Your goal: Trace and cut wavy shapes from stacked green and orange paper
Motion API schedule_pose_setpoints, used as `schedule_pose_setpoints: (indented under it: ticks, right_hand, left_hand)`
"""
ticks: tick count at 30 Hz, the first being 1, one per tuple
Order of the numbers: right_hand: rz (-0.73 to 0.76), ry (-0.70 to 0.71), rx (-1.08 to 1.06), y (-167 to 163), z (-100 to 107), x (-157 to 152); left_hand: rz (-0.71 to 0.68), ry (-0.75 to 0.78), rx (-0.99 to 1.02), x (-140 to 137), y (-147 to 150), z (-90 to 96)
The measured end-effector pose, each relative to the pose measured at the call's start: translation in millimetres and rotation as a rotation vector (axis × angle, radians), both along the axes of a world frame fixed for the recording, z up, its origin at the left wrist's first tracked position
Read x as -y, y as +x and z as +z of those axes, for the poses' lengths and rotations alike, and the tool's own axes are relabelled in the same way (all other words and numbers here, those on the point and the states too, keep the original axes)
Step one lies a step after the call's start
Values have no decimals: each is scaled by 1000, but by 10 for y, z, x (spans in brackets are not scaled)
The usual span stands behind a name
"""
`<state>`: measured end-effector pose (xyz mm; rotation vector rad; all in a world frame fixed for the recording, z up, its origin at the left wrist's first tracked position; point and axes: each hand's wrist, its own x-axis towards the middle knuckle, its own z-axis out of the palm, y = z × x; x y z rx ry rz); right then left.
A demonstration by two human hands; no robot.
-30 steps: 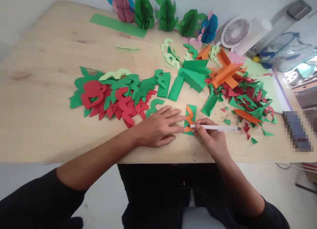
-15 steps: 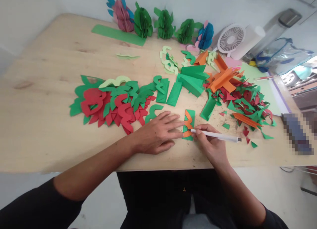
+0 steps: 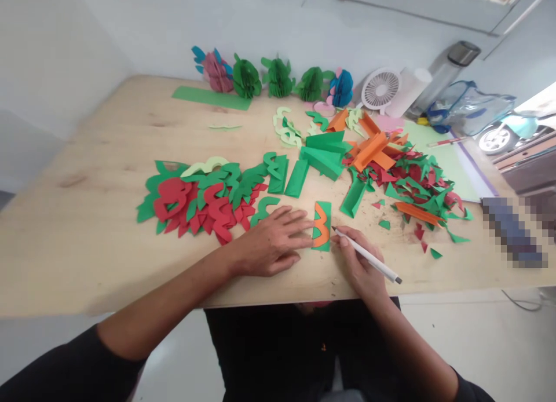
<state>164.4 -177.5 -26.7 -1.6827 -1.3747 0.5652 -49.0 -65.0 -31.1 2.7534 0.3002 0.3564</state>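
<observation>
My left hand [image 3: 275, 241] lies flat on the table with its fingers stretched out. Its fingertips touch the left edge of an orange scalloped paper shape [image 3: 322, 235], which rests on a small green paper rectangle [image 3: 327, 212]. In my right hand [image 3: 359, 263] is a white pen [image 3: 374, 262], gripped between thumb and fingers. The pen's dark tip sits just right of the green rectangle; whether it touches paper I cannot tell. Left of my left hand is a heap of cut red shapes [image 3: 217, 208] and green shapes [image 3: 243, 187], close to my wrist.
Folded green strips [image 3: 324, 156] and orange strips [image 3: 371, 150] lie beyond my hands. Paper scraps [image 3: 417, 179] cover the right side. Honeycomb paper figures [image 3: 278, 79], a white fan [image 3: 381, 89] and a bottle [image 3: 447, 72] stand along the wall. A clear pouch [image 3: 473, 109] lies far right.
The pen tip has moved off the orange shape to the right of the green rectangle, and the pen is tilted more steeply. My left hand stays on the paper. The camera view has tipped upward.
</observation>
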Motion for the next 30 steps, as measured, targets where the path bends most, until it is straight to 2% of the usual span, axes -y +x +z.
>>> schedule_pose_setpoints:
  ticks: [4,7,10,13,16,20,30]
  right_hand:
    - [-20,48,-54,7,-50,0]
    - [-21,56,-71,16,-48,-2]
    - [-18,48,-73,24,-44,1]
    - [-8,62,-97,34,-59,9]
    - [5,77,-124,42,-81,19]
    - [3,82,-137,45,-102,29]
    - [2,82,-190,66,-118,46]
  left_hand:
    - [63,-50,82,24,65,45]
    - [248,-86,129,49,184,48]
    - [430,-86,68,63,359,48]
    - [550,-123,-44,58,526,62]
    - [594,-146,-146,43,626,84]
    - [616,-146,-172,31,672,103]
    - [733,-274,-54,159,654,95]
